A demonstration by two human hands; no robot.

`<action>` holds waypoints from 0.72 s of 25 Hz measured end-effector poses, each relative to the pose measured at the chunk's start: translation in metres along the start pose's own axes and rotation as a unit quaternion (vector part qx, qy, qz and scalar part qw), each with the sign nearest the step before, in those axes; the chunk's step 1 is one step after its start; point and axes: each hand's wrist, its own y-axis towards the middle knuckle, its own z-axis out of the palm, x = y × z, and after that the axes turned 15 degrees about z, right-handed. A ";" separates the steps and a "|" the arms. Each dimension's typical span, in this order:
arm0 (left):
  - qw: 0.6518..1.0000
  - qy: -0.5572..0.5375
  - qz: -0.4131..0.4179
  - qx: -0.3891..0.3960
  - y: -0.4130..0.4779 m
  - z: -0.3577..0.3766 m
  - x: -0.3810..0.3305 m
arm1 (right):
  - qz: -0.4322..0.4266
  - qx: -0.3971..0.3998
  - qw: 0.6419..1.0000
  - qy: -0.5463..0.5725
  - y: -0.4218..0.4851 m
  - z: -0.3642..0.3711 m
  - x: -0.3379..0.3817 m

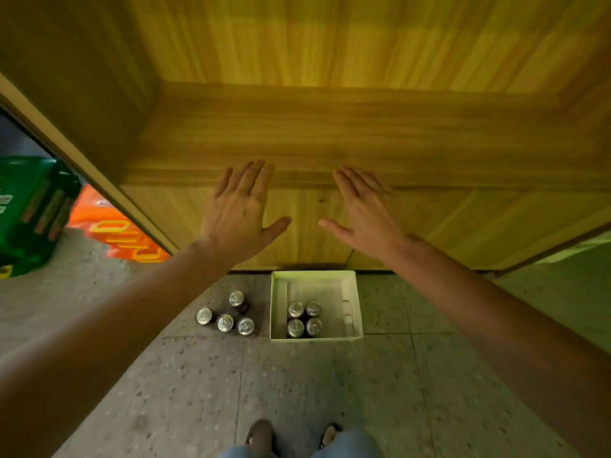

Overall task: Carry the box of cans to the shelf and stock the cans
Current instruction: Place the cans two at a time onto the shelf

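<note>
Hands hovered empty and spread flat, left hand (pixel 239 206) and right hand (pixel 363 209), over the bare wooden shelf (pixel 330 133). Risk, I judged: loose cans (pixel 224 317) standing on the floor left of the white box (pixel 356 305) could be kicked over in stepping forward. Inside the box's near-left corner stood four cans (pixel 304 319).

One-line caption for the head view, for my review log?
Both hands, left and right, spread empty above a white box holding four cans, four more cans standing beside it.
</note>
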 end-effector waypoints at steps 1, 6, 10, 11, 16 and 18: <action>1.000 -0.001 0.005 0.003 -0.008 0.035 0.002 | -0.005 0.006 1.000 -0.008 -0.003 0.037 -0.001; 0.999 -0.006 0.018 0.027 -0.047 0.217 0.007 | 0.002 0.006 1.000 0.010 -0.016 0.229 -0.011; 0.998 -0.020 0.018 0.060 -0.072 0.348 0.006 | 0.018 0.049 0.999 0.008 -0.031 0.366 -0.016; 0.997 -0.024 0.022 0.064 -0.077 0.371 0.005 | 0.021 0.054 0.998 0.008 -0.035 0.390 -0.017; 0.993 -0.063 0.014 0.094 -0.092 0.455 -0.004 | 0.053 0.099 0.992 0.056 -0.057 0.475 -0.021; 0.989 -0.103 -0.014 0.104 -0.095 0.478 -0.010 | 0.065 0.124 0.985 0.096 -0.066 0.494 -0.017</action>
